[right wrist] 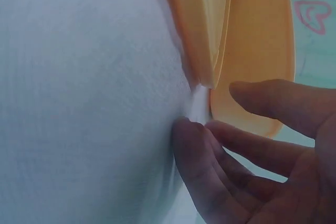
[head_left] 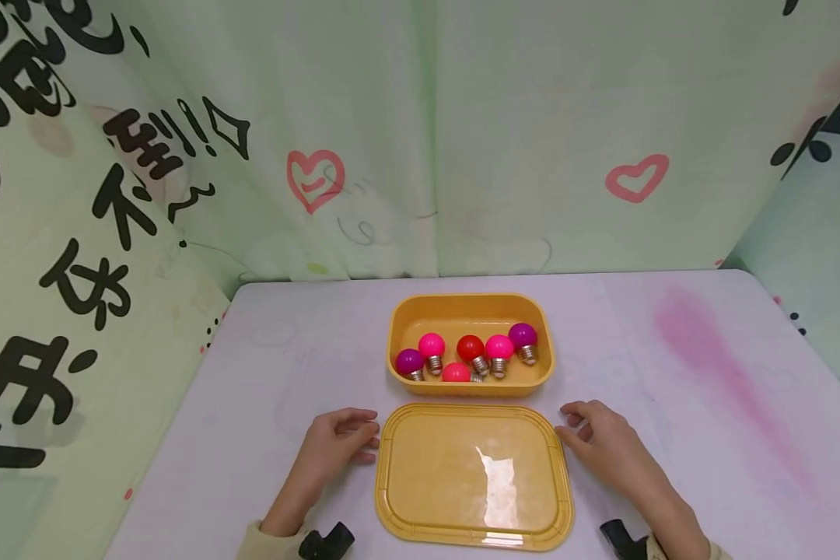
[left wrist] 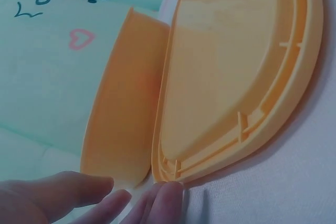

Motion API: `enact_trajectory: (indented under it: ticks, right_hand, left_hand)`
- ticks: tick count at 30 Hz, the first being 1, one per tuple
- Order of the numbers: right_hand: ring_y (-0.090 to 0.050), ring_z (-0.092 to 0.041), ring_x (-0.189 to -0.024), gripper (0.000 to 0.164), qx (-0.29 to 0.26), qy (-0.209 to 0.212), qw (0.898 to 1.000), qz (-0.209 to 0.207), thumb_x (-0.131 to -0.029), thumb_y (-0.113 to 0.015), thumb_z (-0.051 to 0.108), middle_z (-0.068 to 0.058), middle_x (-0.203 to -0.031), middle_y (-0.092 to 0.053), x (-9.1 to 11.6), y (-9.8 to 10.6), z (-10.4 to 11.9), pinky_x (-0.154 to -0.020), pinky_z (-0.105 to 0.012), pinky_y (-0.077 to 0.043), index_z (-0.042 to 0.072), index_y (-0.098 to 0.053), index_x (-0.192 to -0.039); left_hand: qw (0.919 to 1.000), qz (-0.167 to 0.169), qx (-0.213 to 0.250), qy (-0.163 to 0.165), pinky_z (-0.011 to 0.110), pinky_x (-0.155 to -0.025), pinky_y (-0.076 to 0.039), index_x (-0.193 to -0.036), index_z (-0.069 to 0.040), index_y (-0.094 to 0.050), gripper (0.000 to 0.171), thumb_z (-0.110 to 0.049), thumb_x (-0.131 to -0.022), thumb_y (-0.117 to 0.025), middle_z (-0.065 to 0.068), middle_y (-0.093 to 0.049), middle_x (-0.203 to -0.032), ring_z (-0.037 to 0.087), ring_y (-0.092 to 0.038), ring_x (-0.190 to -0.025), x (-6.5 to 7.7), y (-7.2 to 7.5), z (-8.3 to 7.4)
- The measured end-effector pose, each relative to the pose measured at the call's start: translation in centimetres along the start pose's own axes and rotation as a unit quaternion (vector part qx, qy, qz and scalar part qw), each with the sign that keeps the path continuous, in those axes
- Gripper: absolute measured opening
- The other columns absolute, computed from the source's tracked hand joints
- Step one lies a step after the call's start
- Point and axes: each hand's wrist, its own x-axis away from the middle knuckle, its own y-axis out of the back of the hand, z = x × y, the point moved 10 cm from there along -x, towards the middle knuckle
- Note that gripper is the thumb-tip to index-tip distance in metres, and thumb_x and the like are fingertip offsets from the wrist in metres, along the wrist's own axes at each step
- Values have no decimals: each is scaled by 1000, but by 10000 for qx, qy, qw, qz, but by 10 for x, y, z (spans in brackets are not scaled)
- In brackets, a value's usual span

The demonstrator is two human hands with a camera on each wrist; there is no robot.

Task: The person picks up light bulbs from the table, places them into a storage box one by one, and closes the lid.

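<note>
A yellow plastic lid (head_left: 434, 474) lies flat on the table, inner side up, with a ribbed rim. Just behind it stands a yellow box (head_left: 469, 390) holding several toy light bulbs, among them purple (head_left: 523, 334), pink (head_left: 432, 344) and red (head_left: 470, 347) ones. My left hand (head_left: 330, 445) is at the lid's left edge with loosely bent fingers; its fingertips reach the rim in the left wrist view. On the other side, my right hand (head_left: 610, 445) rests by the lid's upper right corner. In the right wrist view its thumb and fingers are apart and hold nothing.
The white table (head_left: 287, 350) has a pink stain (head_left: 707, 350) on the right. Pale green curtains (head_left: 518, 132) with black writing and red hearts enclose it at the back and sides. A black wrist device (head_left: 327, 542) is strapped at each sleeve.
</note>
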Motion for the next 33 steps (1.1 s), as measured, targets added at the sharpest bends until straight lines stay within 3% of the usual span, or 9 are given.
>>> enact_trajectory:
  ticks: [6,12,22,29,33]
  right_hand:
    - [-54,-13,-75,32,-22,-99,9994,336,-89,-72,17,-3,-92,-62,1,-7,3,-61,-25,-45,-3,-67,-113]
    - [-58,-12,-69,37,-500,-376,9952,748,-87,-74,13,-4,-89,-62,2,-18,3,-57,-23,-50,-8,-63,-116]
    - [-62,-11,-70,33,-415,-329,9962,695,-83,-76,3,-4,-87,-62,2,-20,6,-55,-23,-52,-6,-65,-112]
    - [-63,-10,-65,31,-534,-429,9955,647,-84,-75,1,-3,-84,-64,1,-21,5,-54,-23,-53,-6,-64,-112]
    - [-62,-10,-63,30,-535,-456,9954,644,-85,-74,1,-3,-84,-64,1,-21,5,-53,-23,-52,-6,-65,-112]
  left_hand:
    - [9996,113,-254,27,35,-66,-61,-118,5,-66,31,-15,-94,-69,13,-73,-98,18,-70,-80,3,-4,-1]
    - [9988,329,-373,-1,33,-65,-61,-116,7,-66,30,-12,-92,-69,14,-73,-97,18,-71,-78,3,-8,-1]
    - [9977,279,-608,-74,32,-66,-61,-111,5,-68,33,-1,-80,-75,11,-72,-96,16,-70,-77,5,-13,-4]
    - [9949,161,-985,-170,33,-66,-61,-113,4,-69,36,3,-78,-77,10,-72,-98,19,-72,-78,3,-12,-8]
    - [9951,201,-954,-149,33,-65,-61,-113,5,-68,36,4,-78,-76,10,-72,-97,19,-72,-78,3,-14,-8]
